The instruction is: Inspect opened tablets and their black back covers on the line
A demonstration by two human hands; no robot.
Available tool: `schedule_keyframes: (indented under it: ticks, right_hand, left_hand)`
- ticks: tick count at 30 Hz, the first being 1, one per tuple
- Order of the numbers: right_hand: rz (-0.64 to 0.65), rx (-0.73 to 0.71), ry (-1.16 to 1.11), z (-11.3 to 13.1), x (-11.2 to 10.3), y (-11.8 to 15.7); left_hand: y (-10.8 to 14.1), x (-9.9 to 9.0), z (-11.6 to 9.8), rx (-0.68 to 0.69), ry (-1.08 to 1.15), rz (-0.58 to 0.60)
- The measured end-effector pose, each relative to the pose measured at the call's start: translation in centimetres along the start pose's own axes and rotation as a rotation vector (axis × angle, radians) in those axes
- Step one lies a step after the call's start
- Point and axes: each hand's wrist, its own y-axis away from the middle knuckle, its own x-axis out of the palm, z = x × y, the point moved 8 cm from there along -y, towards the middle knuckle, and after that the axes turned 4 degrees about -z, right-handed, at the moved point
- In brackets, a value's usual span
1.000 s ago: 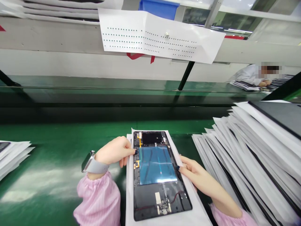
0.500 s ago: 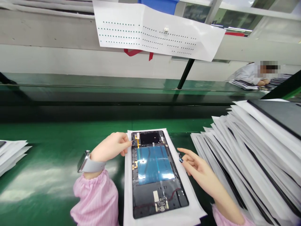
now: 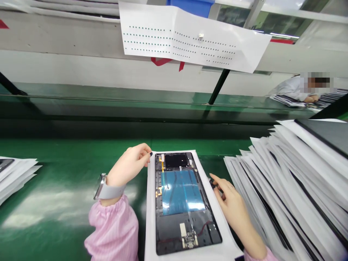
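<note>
An opened tablet (image 3: 187,224) lies on white foam sheets (image 3: 151,232), its inside facing up. A blue film (image 3: 182,192) covers its middle, with a black panel (image 3: 176,160) above and a small circuit board (image 3: 189,237) near the bottom. My left hand (image 3: 134,159) is at the sheets' top left corner, fingers curled together, a small dark spot at the fingertips. Beside the tablet's right edge, my right hand (image 3: 230,197) has bent fingers closed around a small dark piece (image 3: 212,182) too small to name. Neither hand touches the tablet.
A tall leaning stack of white sleeves with dark panels (image 3: 285,188) stands close on the right. More white sleeves (image 3: 19,177) lie at the left edge of the green table (image 3: 67,210). A printed sheet (image 3: 190,40) hangs above. Another person (image 3: 290,88) sits at the far right.
My left hand has come off the tablet's upper left edge and moved up to the corner of the sheets. My right hand stays beside the right edge, its fingers turned slightly. The view shifted a little.
</note>
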Motion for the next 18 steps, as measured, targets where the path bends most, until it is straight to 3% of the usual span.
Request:
schedule_keyframes:
  ticks: [13, 16, 18]
  right_hand:
    - [0.011, 0.075, -0.001, -0.4, 1.6, -0.7]
    - [0.008, 0.058, -0.056, 0.7, 0.3, -0.7]
    - [-0.015, 0.051, -0.104, 1.7, -1.9, -0.4]
  left_hand:
    - [1.8, -1.8, -4.2, 0.209, 0.354, -0.142]
    - [2.4, -2.1, -4.7, 0.230, 0.407, -0.159]
    - [2.8, -2.3, -4.9, 0.248, 0.447, -0.172]
